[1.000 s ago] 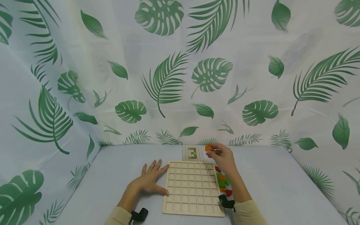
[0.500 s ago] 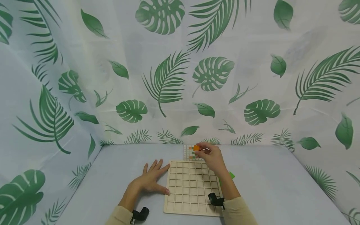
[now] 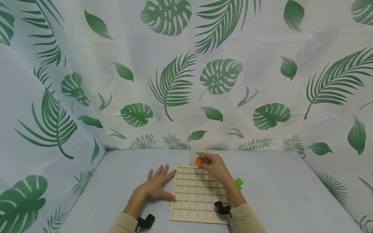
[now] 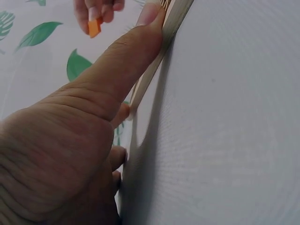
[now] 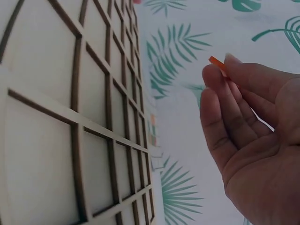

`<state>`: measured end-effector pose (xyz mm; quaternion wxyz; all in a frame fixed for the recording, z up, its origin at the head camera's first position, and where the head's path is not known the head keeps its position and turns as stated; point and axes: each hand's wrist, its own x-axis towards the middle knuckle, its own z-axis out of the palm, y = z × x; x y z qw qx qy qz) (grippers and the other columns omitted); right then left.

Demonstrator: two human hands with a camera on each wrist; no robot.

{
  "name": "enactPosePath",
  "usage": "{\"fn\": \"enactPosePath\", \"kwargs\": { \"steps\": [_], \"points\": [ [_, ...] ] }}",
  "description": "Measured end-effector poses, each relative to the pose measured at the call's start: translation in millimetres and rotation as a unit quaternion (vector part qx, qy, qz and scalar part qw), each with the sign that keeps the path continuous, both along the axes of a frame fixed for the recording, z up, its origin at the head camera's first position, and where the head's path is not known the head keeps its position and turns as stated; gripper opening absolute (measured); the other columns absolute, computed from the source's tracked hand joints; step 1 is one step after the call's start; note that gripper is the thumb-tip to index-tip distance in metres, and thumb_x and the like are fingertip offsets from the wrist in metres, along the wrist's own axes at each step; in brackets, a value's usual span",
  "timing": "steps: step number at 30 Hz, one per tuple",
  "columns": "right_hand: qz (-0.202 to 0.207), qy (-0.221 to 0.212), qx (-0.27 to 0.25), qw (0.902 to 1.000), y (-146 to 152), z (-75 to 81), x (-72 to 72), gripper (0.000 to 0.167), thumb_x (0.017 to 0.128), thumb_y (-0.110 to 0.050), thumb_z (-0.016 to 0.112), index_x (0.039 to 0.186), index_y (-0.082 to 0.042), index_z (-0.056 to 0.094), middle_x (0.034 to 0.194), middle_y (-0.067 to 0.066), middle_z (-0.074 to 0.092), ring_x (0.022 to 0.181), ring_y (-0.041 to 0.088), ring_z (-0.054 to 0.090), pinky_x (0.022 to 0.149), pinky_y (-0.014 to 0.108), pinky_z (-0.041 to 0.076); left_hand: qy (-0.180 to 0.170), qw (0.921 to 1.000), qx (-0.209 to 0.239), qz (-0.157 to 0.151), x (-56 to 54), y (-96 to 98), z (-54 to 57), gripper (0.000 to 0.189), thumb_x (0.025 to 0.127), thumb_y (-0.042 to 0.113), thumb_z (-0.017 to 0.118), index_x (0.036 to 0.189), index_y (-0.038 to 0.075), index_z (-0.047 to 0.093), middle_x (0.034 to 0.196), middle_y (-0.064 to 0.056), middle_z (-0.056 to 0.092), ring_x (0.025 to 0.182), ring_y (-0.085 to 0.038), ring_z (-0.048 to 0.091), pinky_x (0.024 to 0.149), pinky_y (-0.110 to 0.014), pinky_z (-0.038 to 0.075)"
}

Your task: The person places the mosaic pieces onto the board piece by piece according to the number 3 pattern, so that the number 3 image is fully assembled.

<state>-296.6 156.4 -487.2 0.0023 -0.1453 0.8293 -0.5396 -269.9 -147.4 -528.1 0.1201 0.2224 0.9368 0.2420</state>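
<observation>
In the head view my right hand (image 3: 214, 167) pinches a small flat orange square tile (image 3: 198, 161) between thumb and fingertips. The tile is held over the lower part of a gridded pattern card (image 3: 192, 157), hiding some of its coloured squares. A wooden grid board (image 3: 186, 197) lies in front of the card, its cells bare where they show. My left hand (image 3: 155, 187) lies spread at the board's left edge, thumb and index finger touching it. In the right wrist view the orange tile (image 5: 217, 63) sits at the fingertips, seen edge-on.
Green tiles (image 3: 239, 182) lie on the table right of the board, partly behind the right forearm. A black wrist camera (image 3: 222, 208) overhangs the board's lower right. A leaf-printed curtain (image 3: 175, 81) stands along the table's back and left.
My right hand has carried the orange tile leftward from beside the pattern card, then down to its lower part. The forearm now covers most of the loose tiles. My left hand has stayed put.
</observation>
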Motion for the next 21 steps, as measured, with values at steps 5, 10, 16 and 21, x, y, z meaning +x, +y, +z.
{"fn": "enactPosePath", "kwargs": {
  "steps": [5, 10, 16, 21],
  "points": [
    [0.049, 0.002, 0.029, 0.9984, -3.2, -10.4, -3.0, 0.026, 0.092, -0.014, 0.08, 0.117, -0.005, 0.076, 0.095, 0.006, 0.072, 0.082, 0.017, 0.063, 0.071, 0.026, 0.057, 0.001, 1.0, 0.003, 0.001, 0.5, -0.5, -1.6, 0.119, 0.067, 0.074, 0.084, 0.164, 0.028, 0.033, 0.174, -0.018, 0.01, 0.162, -0.043, 0.001, 0.122, -0.076, -0.008],
    [0.074, 0.022, 0.04, 0.9962, -6.0, -19.3, -6.2, 0.026, 0.093, -0.017, 0.08, 0.116, -0.008, 0.077, 0.096, 0.004, 0.073, 0.083, 0.015, 0.064, 0.071, 0.024, 0.055, 0.004, 1.0, 0.0, 0.0, 0.6, -1.0, -2.1, 0.119, 0.067, 0.074, 0.084, 0.164, 0.028, 0.033, 0.174, -0.019, 0.01, 0.162, -0.043, 0.001, 0.121, -0.076, -0.008],
    [0.083, 0.023, 0.033, 0.9957, -5.2, -29.0, -9.0, 0.024, 0.094, -0.019, 0.079, 0.117, -0.013, 0.077, 0.1, 0.004, 0.073, 0.086, 0.016, 0.065, 0.073, 0.026, 0.057, 0.002, 1.0, -0.001, -0.001, 0.6, -1.2, 0.8, 0.119, 0.068, 0.074, 0.084, 0.165, 0.028, 0.032, 0.174, -0.019, 0.01, 0.162, -0.043, 0.001, 0.121, -0.077, -0.008],
    [0.095, -0.005, 0.02, 0.9953, -3.3, -34.8, -8.0, 0.024, 0.095, -0.017, 0.077, 0.118, -0.009, 0.077, 0.107, 0.009, 0.075, 0.087, 0.015, 0.065, 0.075, 0.025, 0.057, 0.0, 1.0, -0.003, -0.001, 1.2, 0.1, 2.4, 0.118, 0.069, 0.073, 0.084, 0.165, 0.027, 0.032, 0.174, -0.019, 0.01, 0.162, -0.044, 0.001, 0.121, -0.077, -0.007]
  ]
}}
